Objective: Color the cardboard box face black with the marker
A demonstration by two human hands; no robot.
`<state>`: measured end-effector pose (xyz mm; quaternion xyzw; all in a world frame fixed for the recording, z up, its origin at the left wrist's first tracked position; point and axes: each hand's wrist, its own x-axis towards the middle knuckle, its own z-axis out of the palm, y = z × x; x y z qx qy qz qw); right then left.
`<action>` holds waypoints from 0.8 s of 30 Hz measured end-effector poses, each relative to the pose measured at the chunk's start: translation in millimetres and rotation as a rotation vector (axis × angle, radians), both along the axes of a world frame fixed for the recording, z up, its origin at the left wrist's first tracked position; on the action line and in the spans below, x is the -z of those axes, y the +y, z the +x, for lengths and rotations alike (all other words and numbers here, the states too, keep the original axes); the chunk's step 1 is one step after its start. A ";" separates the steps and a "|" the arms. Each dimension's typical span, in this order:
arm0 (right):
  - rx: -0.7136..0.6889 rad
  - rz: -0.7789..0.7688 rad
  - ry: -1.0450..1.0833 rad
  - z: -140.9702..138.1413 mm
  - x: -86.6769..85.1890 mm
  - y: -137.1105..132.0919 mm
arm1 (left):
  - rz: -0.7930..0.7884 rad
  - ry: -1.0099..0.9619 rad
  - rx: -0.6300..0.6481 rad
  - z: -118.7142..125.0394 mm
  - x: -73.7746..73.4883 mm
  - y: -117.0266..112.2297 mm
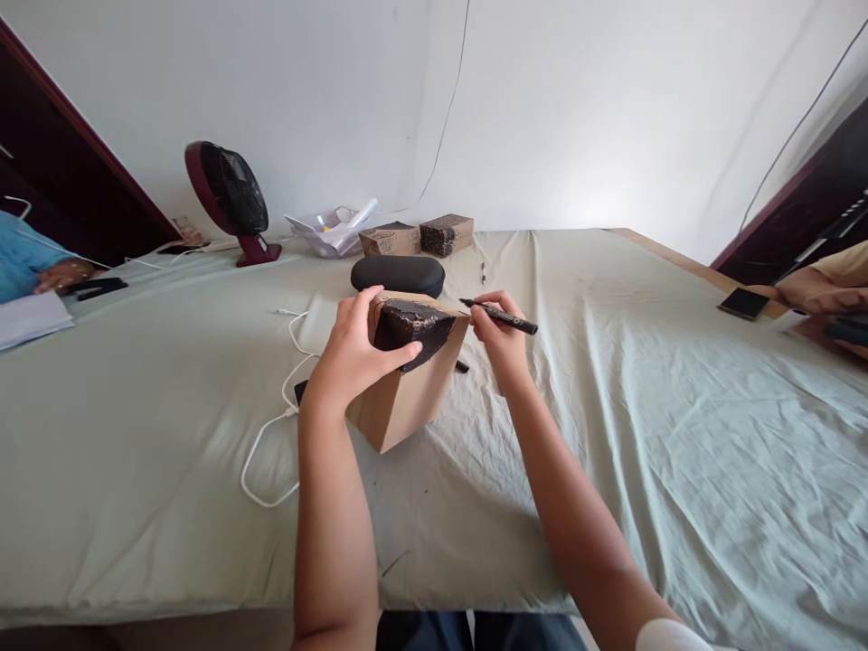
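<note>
A small cardboard box (407,398) stands tilted on the cloth-covered table (610,434); its top face is blackened with ink. My left hand (353,357) is wrapped round the box's upper left side, thumb across the dark face. My right hand (498,339) pinches a black marker pen (500,316), whose tip touches the box's top right edge. A small dark object, perhaps the marker cap (462,366), lies just behind the box.
A black oval case (398,274), two more cardboard boxes (417,238), a clear tray (325,233) and a dark red fan (231,199) stand behind. A white cable (271,434) lies at left. Other people's hands rest at far left (61,274) and right (814,289), near a phone (744,303).
</note>
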<state>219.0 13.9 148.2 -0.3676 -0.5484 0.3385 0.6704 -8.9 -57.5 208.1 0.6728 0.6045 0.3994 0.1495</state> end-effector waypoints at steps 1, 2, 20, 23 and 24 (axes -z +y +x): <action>0.022 -0.006 -0.028 3.2 3.1 4.1 | 0.025 -0.007 -0.008 -0.4 0.4 0.6; 0.044 -0.009 -0.065 6.4 7.5 8.6 | 0.057 -0.014 -0.020 -0.2 1.3 1.8; 0.257 -0.016 -0.829 18.2 58.0 26.6 | 0.032 -0.117 0.003 -1.6 40.5 48.9; 0.284 0.247 -0.465 15.8 23.8 11.1 | 0.013 -0.090 0.067 -4.2 37.4 47.9; 0.264 0.281 -0.405 12.1 13.1 3.1 | 0.031 -0.083 0.066 -4.1 35.2 46.4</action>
